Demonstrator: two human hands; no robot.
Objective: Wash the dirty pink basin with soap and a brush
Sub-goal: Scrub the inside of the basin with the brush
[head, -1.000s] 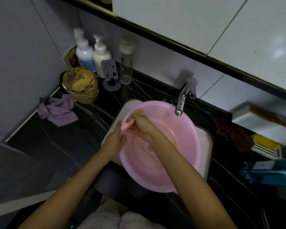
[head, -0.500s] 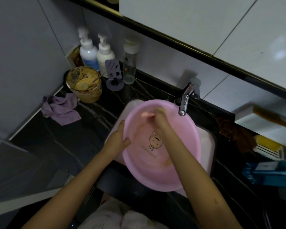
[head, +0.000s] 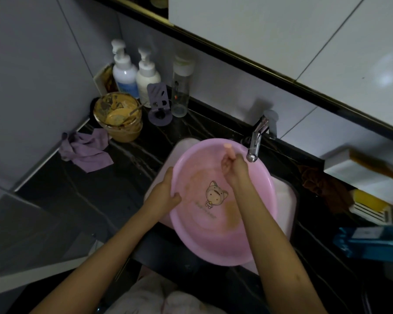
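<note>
In the sink (head: pixel 286 200), just under the tap (head: pixel 255 143), the pink basin (head: pixel 213 236) rests with its near edge overhanging the counter (head: pixel 89 200). Our left hand (head: pixel 165 192) clamps the left rim, thumb inside, likely to steady it against scrubbing. Our right hand (head: pixel 233 165) is closed round the brush (head: pixel 228 149), handle pointing up at the far wall; brownish smears (head: pixel 233 215) show on the bottom.
</note>
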